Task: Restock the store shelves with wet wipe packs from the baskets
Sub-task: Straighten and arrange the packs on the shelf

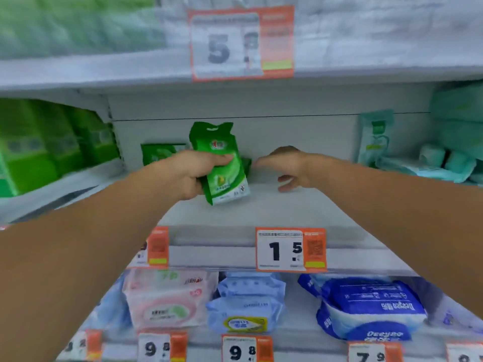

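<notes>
Left hand [192,173]: curled round a green wet wipe pack [222,163], which is held upright and slightly tilted over the middle shelf [261,207], thumb pressed on its front. Right hand [290,167]: held out just beside the pack, fingers loosely spread, nothing gripped. Further green packs [159,152] are seen behind, at the back of the same shelf. Price tag [290,249] marked 1.5 is fixed to the shelf edge. Pink pack [167,301], pale blue pack [248,304] and dark blue pack [371,307] are stocked on the shelf below.
</notes>
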Motion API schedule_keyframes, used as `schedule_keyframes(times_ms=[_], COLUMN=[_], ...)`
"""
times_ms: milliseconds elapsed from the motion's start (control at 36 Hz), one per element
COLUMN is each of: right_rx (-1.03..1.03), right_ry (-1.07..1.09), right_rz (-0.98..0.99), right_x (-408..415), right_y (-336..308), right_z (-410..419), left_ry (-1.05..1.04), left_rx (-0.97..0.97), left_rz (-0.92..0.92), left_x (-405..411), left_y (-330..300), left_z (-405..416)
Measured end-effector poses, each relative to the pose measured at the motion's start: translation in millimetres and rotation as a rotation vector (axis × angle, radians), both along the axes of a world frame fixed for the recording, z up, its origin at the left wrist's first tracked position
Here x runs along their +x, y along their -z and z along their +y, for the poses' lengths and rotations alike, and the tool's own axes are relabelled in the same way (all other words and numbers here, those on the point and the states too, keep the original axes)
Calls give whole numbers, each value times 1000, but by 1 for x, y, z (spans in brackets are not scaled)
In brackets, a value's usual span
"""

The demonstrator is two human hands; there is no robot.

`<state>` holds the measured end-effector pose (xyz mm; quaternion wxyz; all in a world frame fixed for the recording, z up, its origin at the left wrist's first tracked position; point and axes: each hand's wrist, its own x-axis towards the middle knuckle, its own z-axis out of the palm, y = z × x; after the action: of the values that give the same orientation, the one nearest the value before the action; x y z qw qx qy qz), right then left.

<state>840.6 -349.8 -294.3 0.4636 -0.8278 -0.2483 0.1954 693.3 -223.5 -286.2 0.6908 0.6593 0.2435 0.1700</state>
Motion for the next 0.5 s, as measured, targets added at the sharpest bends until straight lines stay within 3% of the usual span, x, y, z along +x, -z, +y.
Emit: schedule_keyframes(times_ms=[111,194,278,389,500], right_rx=[-170,-243,-400,-436,-402], right_ry=[-66,-185,-77,58,-4], right_rz=[-195,-224,-334,-508,-418], right_x=[-44,-45,-20,-50,-51], right_y=[-9,1,28,18,9], right_z=[55,103,141,126,100], left_ry=[-240,-269,-246,-208,-222], left_rx=[-10,-72,-126,-143,-93], left_rz=[6,16,-27,-107,-144], left_x=[-43,-69,-87,-100,-110], left_y=[12,25,32,28,19], left_z=[58,84,95,99,100])
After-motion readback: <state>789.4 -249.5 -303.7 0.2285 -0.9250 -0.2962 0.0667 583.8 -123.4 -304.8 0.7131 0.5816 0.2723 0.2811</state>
